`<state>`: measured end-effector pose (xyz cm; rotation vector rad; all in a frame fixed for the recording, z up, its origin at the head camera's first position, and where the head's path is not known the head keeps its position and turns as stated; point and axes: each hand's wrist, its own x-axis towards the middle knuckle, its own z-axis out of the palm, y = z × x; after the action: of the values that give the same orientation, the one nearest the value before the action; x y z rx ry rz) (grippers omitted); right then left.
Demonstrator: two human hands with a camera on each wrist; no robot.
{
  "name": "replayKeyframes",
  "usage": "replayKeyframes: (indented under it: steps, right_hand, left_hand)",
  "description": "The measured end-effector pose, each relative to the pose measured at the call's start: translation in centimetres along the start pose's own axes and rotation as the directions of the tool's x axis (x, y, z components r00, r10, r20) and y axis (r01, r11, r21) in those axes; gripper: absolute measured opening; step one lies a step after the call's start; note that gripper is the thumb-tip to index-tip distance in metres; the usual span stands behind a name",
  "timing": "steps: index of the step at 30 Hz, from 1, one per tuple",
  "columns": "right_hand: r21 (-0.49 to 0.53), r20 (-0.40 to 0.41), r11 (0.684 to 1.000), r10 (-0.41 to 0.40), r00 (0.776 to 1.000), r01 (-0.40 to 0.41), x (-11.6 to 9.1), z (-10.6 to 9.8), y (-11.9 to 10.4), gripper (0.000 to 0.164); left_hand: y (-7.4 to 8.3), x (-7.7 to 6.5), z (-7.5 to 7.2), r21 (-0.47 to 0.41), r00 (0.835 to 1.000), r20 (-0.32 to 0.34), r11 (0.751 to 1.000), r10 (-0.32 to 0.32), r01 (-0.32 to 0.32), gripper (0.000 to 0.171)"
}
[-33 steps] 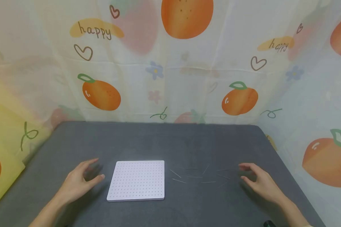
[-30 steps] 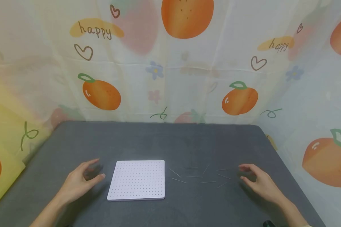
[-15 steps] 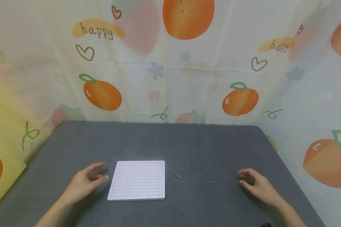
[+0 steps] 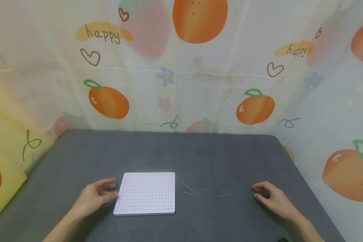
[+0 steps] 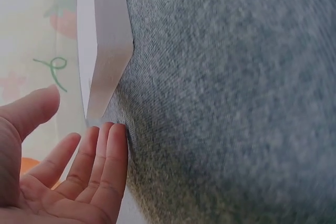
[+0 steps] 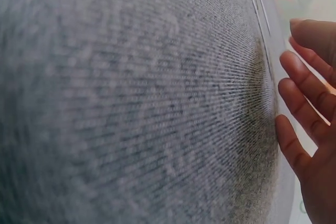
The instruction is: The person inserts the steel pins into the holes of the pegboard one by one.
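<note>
A white square board (image 4: pixel 145 194) with rows of small holes lies flat on the dark grey table. My left hand (image 4: pixel 92 199) is at its left edge, thumb and fingers apart; whether the thumb touches the board, I cannot tell. The left wrist view shows those fingers (image 5: pixel 92 166) extended below the board's corner, holding nothing. Right of the board lie several thin needle-like sticks (image 4: pixel 222 196), scattered at different angles. Beyond their right end, my right hand (image 4: pixel 273 199) hovers low over the cloth. Its fingers (image 6: pixel 304 103) are loosely bent and hold nothing in the right wrist view.
The grey table (image 4: pixel 169 151) is covered with ribbed cloth. A white curtain (image 4: pixel 196 87) printed with oranges hangs behind and beside it. A small dark object (image 4: pixel 283 240) shows at the bottom edge, too cut off to identify.
My left hand has moved right and slightly down, up to the board's left edge. The right hand has dropped a little toward the table. Board and sticks lie where they were.
</note>
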<state>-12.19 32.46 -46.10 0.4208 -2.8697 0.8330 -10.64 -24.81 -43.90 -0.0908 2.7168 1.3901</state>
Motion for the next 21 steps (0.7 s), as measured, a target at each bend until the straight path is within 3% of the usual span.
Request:
replayKeyframes:
  steps: [8,21]
  right_hand:
    - [-0.001,-0.004,0.999,-0.047,0.999,0.047,0.09,0.43,0.40,0.021]
    - [0.020,0.027,0.996,-0.092,0.995,0.091,0.38,0.83,0.63,0.020]
  left_hand:
    - [-0.09,0.02,0.58,-0.138,0.998,0.049,0.990,-0.038,0.044,0.057]
    - [-0.12,-0.09,0.87,-0.176,0.994,0.078,0.981,-0.072,0.085,0.057]
